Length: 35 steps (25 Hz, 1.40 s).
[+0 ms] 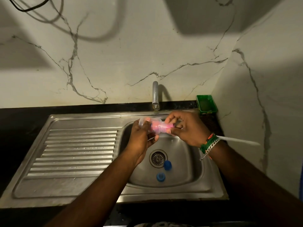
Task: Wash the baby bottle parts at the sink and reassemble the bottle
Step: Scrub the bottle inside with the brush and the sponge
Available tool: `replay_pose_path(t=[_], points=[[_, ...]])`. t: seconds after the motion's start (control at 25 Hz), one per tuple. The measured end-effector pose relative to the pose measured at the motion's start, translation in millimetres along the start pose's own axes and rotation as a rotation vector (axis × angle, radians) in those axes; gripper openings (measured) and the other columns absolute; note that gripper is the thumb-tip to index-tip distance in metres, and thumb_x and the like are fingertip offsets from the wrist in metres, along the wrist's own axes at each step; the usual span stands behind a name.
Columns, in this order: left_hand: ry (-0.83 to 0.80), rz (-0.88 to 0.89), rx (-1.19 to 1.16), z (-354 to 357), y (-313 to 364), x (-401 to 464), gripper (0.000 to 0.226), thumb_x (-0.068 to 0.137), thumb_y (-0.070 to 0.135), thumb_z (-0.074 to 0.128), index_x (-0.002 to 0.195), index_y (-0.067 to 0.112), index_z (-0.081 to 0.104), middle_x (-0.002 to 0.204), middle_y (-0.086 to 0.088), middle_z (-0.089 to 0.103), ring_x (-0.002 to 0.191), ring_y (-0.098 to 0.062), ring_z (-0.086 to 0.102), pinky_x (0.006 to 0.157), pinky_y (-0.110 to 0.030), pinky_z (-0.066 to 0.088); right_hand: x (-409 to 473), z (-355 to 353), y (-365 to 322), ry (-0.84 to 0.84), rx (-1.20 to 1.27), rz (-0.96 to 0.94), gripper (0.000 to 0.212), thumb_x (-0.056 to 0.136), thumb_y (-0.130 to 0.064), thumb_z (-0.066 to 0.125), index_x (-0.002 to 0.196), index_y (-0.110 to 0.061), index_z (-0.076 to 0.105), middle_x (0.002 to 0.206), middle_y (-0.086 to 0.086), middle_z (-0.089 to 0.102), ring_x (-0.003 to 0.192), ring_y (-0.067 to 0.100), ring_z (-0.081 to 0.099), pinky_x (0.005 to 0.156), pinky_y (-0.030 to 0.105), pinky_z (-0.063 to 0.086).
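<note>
Above the sink basin, my left hand grips a clear baby bottle lying sideways. A pink sponge brush head sits inside the bottle. My right hand pinches the brush near the bottle's mouth, and its long white handle sticks out to the right past my wrist. Two blue bottle parts lie in the basin: one beside the drain, the other nearer to me.
The steel tap stands just behind the hands; no running water shows. A ribbed draining board lies to the left. A green container sits at the back right corner against the marble wall.
</note>
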<state>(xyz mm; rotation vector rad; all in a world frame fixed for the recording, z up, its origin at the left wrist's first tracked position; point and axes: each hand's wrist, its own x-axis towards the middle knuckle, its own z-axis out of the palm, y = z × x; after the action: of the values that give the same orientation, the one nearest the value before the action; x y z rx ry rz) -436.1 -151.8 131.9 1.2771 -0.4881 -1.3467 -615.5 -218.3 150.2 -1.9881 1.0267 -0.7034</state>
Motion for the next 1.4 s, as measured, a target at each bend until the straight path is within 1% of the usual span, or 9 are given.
replay_pose_path(t=[0.12,0.32,0.56,0.72,0.8,1.0,1.24,1.32,1.4], points=[[-0.027,-0.008,0.03,-2.4,-3.2,-2.0,0.023,0.103,0.032,0.056,0.121,0.017,0.057,0.111,-0.012,0.069,0.09,-0.023,0.068,0.071,-0.033,0.058,1.2,5.6,5.4,0.087,0.047,0.042,0.04,0.072,-0.009,0.087,0.091,-0.028,0.057,0.086,-0.004,0.066,0.08,0.022,0.068,0.068,0.053,0.059],[-0.042,-0.033,-0.063,-14.0,10.3,3.5,0.03,0.102,0.03,0.057,0.126,0.012,0.057,0.115,-0.017,0.067,0.087,-0.023,0.067,0.07,-0.033,0.057,-6.6,7.2,4.2,0.236,-0.493,-0.01,0.032,0.082,-0.055,0.075,0.082,-0.026,0.061,0.073,-0.012,0.064,0.069,0.012,0.06,0.056,0.029,0.047],[-0.116,-0.004,-0.162,-14.1,7.1,1.8,0.049,0.095,0.027,0.063,0.141,0.019,0.052,0.126,-0.014,0.063,0.102,-0.025,0.066,0.077,-0.036,0.059,0.6,9.0,-3.0,-0.036,0.264,0.364,0.025,0.096,-0.035,0.067,0.084,-0.014,0.073,0.071,0.005,0.074,0.043,0.01,0.05,0.047,0.024,0.039],[-0.101,-0.015,-0.197,-19.4,8.6,2.4,0.044,0.102,0.023,0.057,0.144,0.018,0.05,0.13,-0.016,0.061,0.106,-0.028,0.064,0.079,-0.035,0.059,-11.4,3.6,6.1,0.129,-0.49,-0.015,0.012,0.086,-0.034,0.076,0.096,-0.029,0.071,0.088,-0.011,0.07,0.072,0.008,0.062,0.061,0.027,0.046],[-0.131,-0.001,-0.194,-15.3,4.3,-0.2,0.043,0.102,0.021,0.057,0.144,0.02,0.05,0.132,-0.015,0.061,0.107,-0.027,0.064,0.081,-0.035,0.059,-14.6,10.2,8.2,0.171,-0.572,-0.09,0.006,0.092,-0.037,0.066,0.087,-0.033,0.066,0.082,-0.01,0.068,0.072,0.012,0.06,0.059,0.028,0.043],[-0.239,0.064,-0.096,-13.6,9.0,1.3,0.049,0.098,0.021,0.058,0.146,0.029,0.052,0.137,-0.008,0.059,0.118,-0.028,0.064,0.088,-0.039,0.057,-10.9,17.9,-2.2,-0.04,0.306,0.439,0.038,0.103,-0.038,0.052,0.079,-0.019,0.074,0.056,-0.004,0.059,0.044,0.008,0.042,0.049,0.025,0.035],[-0.132,-0.011,-0.269,-20.4,14.7,2.7,0.047,0.098,0.029,0.06,0.145,0.022,0.053,0.142,-0.019,0.056,0.113,-0.03,0.062,0.079,-0.036,0.058,-23.5,4.3,10.9,0.208,-0.683,-0.097,0.019,0.098,-0.047,0.055,0.096,-0.03,0.063,0.076,-0.008,0.066,0.067,0.014,0.061,0.055,0.031,0.041],[-0.117,-0.005,-0.29,-16.1,12.7,0.4,0.057,0.092,0.033,0.064,0.145,0.018,0.05,0.14,-0.022,0.056,0.107,-0.029,0.063,0.074,-0.034,0.058,-22.4,8.5,10.0,0.09,-0.421,-0.018,0.027,0.101,-0.044,0.052,0.085,-0.025,0.065,0.061,-0.009,0.058,0.054,0.009,0.051,0.051,0.03,0.036],[-0.146,0.022,-0.287,-15.8,15.4,1.5,0.051,0.096,0.029,0.06,0.145,0.017,0.05,0.132,-0.02,0.058,0.103,-0.027,0.063,0.072,-0.033,0.058,-20.7,5.1,0.4,-0.195,0.389,0.422,0.038,0.105,-0.039,0.046,0.074,-0.02,0.059,0.049,-0.011,0.04,0.039,0.004,0.034,0.042,0.023,0.027]])
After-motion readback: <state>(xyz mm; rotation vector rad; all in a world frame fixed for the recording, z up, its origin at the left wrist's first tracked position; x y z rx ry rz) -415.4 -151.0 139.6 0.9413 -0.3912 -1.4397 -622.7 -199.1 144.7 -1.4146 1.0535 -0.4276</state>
